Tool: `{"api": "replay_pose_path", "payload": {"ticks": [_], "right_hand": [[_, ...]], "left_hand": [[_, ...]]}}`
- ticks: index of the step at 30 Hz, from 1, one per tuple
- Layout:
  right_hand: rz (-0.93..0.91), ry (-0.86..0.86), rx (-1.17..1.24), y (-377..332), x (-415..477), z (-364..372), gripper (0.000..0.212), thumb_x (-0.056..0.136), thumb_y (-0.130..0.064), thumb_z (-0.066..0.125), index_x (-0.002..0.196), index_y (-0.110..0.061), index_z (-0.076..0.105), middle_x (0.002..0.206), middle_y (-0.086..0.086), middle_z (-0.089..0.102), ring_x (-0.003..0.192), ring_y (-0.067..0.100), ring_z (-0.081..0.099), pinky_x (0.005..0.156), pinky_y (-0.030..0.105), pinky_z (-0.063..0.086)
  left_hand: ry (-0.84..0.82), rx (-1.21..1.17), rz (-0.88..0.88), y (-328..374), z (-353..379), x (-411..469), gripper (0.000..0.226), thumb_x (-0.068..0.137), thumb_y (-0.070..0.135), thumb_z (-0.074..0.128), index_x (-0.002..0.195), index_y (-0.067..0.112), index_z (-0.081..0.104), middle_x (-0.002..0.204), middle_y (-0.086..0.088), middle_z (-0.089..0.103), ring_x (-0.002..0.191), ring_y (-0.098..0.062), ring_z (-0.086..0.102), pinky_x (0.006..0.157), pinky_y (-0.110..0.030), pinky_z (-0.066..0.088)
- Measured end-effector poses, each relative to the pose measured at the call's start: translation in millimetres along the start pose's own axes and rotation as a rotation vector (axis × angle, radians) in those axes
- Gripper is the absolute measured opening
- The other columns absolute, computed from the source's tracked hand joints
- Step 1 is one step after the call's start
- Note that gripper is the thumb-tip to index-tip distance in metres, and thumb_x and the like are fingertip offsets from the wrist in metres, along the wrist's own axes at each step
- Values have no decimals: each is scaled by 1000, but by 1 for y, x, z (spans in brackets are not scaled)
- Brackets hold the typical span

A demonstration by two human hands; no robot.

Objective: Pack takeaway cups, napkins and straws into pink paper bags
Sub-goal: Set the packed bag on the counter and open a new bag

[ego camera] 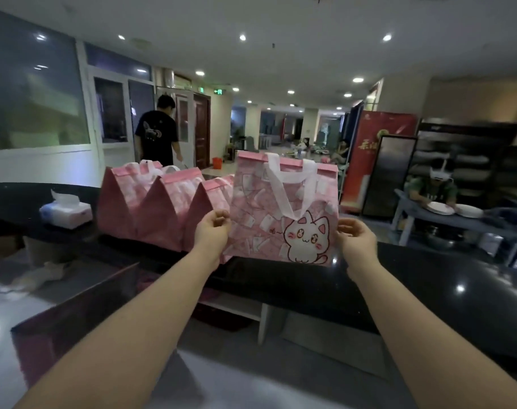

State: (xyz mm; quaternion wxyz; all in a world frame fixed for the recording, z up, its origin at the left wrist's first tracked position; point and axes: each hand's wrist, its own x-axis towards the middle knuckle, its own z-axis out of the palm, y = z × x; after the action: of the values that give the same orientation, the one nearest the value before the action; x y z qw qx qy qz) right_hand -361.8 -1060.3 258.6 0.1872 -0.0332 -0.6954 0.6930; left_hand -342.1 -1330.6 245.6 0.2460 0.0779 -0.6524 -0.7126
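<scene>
We hold the pink bag point(284, 208) upright between our fingers, left hand point(211, 228) pinching its left edge and right hand point(356, 237) its right (mouth up, base near the black counter point(428, 276)), both equally near.

Pink bag point(284, 208) between left hand point(213, 228) and right hand point(354, 236): small printed characters, illegible | red banner point(378, 134) beyond right hand: gold characters, blurred

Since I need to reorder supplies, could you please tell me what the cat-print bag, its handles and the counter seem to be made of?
The cat-print bag looks like matte pink paper or non-woven fabric: stiff, flat sides. Its handles look like soft white fabric strap, drooping limp. The counter looks like polished black stone or laminate, mirroring ceiling lights.
</scene>
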Motion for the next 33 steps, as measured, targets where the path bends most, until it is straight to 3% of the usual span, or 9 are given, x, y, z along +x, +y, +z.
{"api": "replay_pose_path", "payload": {"ticks": [5, 8, 13, 16, 19, 22, 26, 30, 33], "right_hand": [[86, 136, -94, 48, 0, -13, 26, 90, -6, 63, 108, -23, 69, 102, -3, 69, 87, 10, 67, 55, 20, 53], [117, 125, -95, 70, -9, -10, 32, 92, -10, 60, 122, -21, 65, 101, -4, 71, 83, 9, 70, 58, 21, 56], [202, 16, -224, 84, -16, 4, 76, 90, -13, 59, 152, -33, 21, 114, -6, 61, 108, 18, 60, 94, 43, 52], [263, -155, -221, 88, -27, 16, 92, 90, -18, 65, 154, -36, 1, 135, -13, 47, 118, 12, 49, 87, 29, 47], [238, -193, -186, 97, -41, 32, 86, 91, -17, 64, 154, -37, 8, 139, -13, 37, 126, 13, 44, 80, 19, 44], [137, -45, -88, 100, -54, 47, 70, 91, -32, 65, 150, -31, 28, 144, -5, 40, 131, 15, 43, 97, 27, 40], [42, -29, -206, 100, -65, 64, 84, 74, -46, 79, 142, -37, 31, 140, -5, 37, 125, 14, 42, 98, 32, 42], [-1, 27, -411, 106, -69, 81, 84, 73, -28, 81, 142, -32, 34, 138, -1, 38, 126, 20, 45, 104, 43, 44], [-30, -8, -433, 107, -70, 88, 84, 71, -27, 80, 143, -30, 36, 137, 1, 40, 122, 23, 49, 100, 45, 47]], "left_hand": [[-18, -48, -26, -62, 26, -1, 26, 94, 1, 55, 83, 23, 62, 82, 8, 60, 75, -5, 55, 63, -8, 46], [14, -38, -45, -95, 34, -13, 27, 94, 6, 55, 81, 29, 61, 82, 11, 62, 73, -3, 56, 70, -22, 50], [-104, 41, 72, -121, 37, -23, 25, 94, 10, 57, 85, 33, 57, 85, 10, 61, 72, 10, 55, 66, -5, 44], [-244, 85, 126, -132, 39, -34, 21, 93, 13, 61, 88, 33, 58, 87, 8, 62, 76, 6, 56, 67, -7, 45], [-386, 94, 192, -138, 39, -41, 18, 93, 17, 63, 95, 35, 61, 94, 10, 65, 81, 2, 58, 70, -8, 45], [-246, -14, 186, -130, 35, -24, 30, 91, 11, 64, 111, 32, 56, 111, 4, 60, 98, 0, 57, 84, -14, 46], [-229, 75, 106, -123, 34, 15, 61, 86, 3, 67, 139, 22, 44, 134, 3, 48, 124, -13, 47, 105, -31, 41], [-322, 161, 94, -128, 37, 24, 63, 86, 5, 67, 140, 22, 42, 118, 7, 55, 111, -14, 57, 99, -36, 48], [-315, 207, 126, -129, 35, 30, 49, 84, 13, 67, 128, 28, 51, 104, 6, 59, 94, -15, 62, 86, -40, 53]]}}
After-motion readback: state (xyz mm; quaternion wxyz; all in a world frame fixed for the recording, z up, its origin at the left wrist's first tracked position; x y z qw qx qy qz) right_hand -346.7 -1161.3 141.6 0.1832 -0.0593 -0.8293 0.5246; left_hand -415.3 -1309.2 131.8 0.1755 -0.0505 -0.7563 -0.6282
